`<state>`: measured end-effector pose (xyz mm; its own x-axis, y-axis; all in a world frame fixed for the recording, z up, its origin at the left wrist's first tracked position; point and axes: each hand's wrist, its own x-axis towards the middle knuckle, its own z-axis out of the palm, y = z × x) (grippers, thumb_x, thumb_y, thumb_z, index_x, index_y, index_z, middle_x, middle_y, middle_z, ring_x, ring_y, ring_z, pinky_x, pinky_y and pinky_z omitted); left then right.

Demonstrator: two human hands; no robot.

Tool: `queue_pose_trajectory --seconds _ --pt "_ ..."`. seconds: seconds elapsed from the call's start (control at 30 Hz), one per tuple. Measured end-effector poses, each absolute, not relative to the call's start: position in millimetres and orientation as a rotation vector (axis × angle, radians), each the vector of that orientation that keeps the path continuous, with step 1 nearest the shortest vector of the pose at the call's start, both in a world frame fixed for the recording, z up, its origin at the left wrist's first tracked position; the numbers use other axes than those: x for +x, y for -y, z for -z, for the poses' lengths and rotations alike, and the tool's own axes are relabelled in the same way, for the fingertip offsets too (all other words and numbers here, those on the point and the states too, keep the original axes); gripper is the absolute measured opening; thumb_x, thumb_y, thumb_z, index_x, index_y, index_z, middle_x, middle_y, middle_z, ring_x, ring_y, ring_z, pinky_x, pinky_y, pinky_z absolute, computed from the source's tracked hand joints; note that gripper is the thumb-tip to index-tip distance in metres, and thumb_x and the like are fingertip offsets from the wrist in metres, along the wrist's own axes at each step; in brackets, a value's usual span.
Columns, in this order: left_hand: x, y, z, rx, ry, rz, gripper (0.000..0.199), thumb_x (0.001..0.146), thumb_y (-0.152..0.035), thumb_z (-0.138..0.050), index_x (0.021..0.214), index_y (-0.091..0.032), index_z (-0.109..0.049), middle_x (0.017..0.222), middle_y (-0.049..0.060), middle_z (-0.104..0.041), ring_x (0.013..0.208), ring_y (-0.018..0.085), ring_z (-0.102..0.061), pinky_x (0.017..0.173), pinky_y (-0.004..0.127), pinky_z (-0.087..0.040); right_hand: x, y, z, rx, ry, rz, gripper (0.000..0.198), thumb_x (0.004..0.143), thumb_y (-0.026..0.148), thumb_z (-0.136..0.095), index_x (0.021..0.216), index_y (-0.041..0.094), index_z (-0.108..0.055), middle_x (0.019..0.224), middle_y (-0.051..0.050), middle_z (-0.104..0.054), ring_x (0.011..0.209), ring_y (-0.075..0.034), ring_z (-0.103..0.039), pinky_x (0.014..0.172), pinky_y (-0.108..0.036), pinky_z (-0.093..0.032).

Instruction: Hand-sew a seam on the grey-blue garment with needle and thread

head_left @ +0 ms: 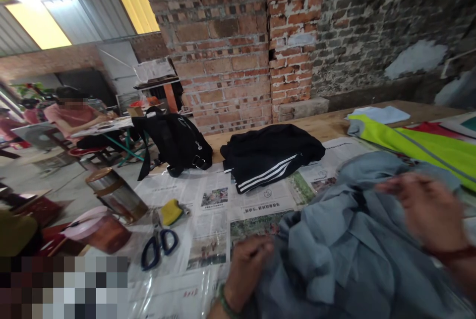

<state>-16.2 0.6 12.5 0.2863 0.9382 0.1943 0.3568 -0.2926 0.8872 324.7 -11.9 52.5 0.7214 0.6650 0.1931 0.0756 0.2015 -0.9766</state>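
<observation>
The grey garment lies crumpled on the newspaper sheets covering the bench, nearer than the black garment with white stripes. The left hand is at the grey garment's left edge, fingers curled; whether they grasp cloth cannot be determined. The right hand is over the garment's right portion; blur obscures its finger state. Dark-blue-handled scissors lie left of the left hand.

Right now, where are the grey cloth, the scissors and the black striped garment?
Grey cloth point(332, 242): head view, on its crumpled middle.
Scissors point(159, 237): head view, on the handles.
Black striped garment point(273, 149): head view, on dark fabric above the stripes.
</observation>
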Motion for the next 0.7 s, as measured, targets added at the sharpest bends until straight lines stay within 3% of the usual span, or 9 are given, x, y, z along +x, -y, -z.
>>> queue_pose_trajectory --seconds 0.1,0.17,0.33,0.43,0.57,0.7 --pt "-38.9 -10.8 -31.5 1.455 -1.535 -1.341 0.034 0.071 -0.046 -0.060 0.084 -0.016 -0.071 0.086 0.005 -0.071 0.084 0.022 -0.062 0.075 0.029 -0.048 250.2 -1.7 -19.2 -1.360 1.033 -0.634 0.022 0.074 0.043 -0.056 0.078 0.022 -0.057 0.070 -0.003 -0.063 0.070 -0.020 -0.060 0.074 -0.034 -0.046" --pt "-59.2 -15.8 -44.0 1.331 -1.662 -1.433 0.038 0.070 -0.047 -0.060 0.087 -0.015 -0.070 0.089 0.004 -0.070 0.087 0.023 -0.061 0.074 0.029 -0.048 216.5 -3.1 -2.1 -1.302 1.138 -0.816 0.026 0.076 0.046 -0.051 0.080 0.021 -0.057 0.071 -0.003 -0.064 0.067 -0.018 -0.061 0.068 -0.031 -0.049" --pt "-120.6 -18.6 -53.4 1.361 -1.985 -1.401 0.039 0.063 -0.048 -0.063 0.082 -0.015 -0.071 0.078 0.002 -0.070 0.078 0.023 -0.061 0.063 0.026 -0.048 201.9 -13.4 26.8 -1.284 1.142 -0.966 0.032 0.077 0.050 -0.050 0.082 0.019 -0.055 0.070 -0.001 -0.060 0.063 -0.016 -0.060 0.063 -0.028 -0.050" --pt "-151.8 -18.6 -36.3 1.472 -2.159 -1.147 0.033 0.063 -0.045 -0.061 0.077 -0.016 -0.071 0.070 0.002 -0.069 0.072 0.023 -0.061 0.061 0.027 -0.048 208.6 -20.2 37.3 -1.282 1.113 -1.019 0.034 0.077 0.050 -0.049 0.082 0.018 -0.054 0.067 0.000 -0.059 0.060 -0.015 -0.060 0.061 -0.027 -0.049" --pt "-165.0 -21.6 -14.7 1.810 -2.316 -0.938 0.033 0.073 -0.032 -0.051 0.097 -0.014 -0.065 0.094 0.010 -0.066 0.070 0.023 -0.062 0.067 0.034 -0.049 210.4 -21.9 43.1 -1.291 1.123 -1.018 0.034 0.077 0.051 -0.048 0.083 0.017 -0.053 0.067 0.000 -0.057 0.059 -0.014 -0.059 0.059 -0.026 -0.048" --pt "-137.9 -24.6 -27.9 2.408 -2.201 -1.058 0.031 0.080 -0.024 -0.044 0.105 -0.014 -0.059 0.113 0.017 -0.055 0.096 0.029 -0.056 0.080 0.044 -0.046 210.9 -20.9 43.2 -1.288 1.155 -1.015 0.035 0.078 0.051 -0.047 0.083 0.017 -0.053 0.068 0.000 -0.057 0.060 -0.014 -0.060 0.060 -0.027 -0.047"
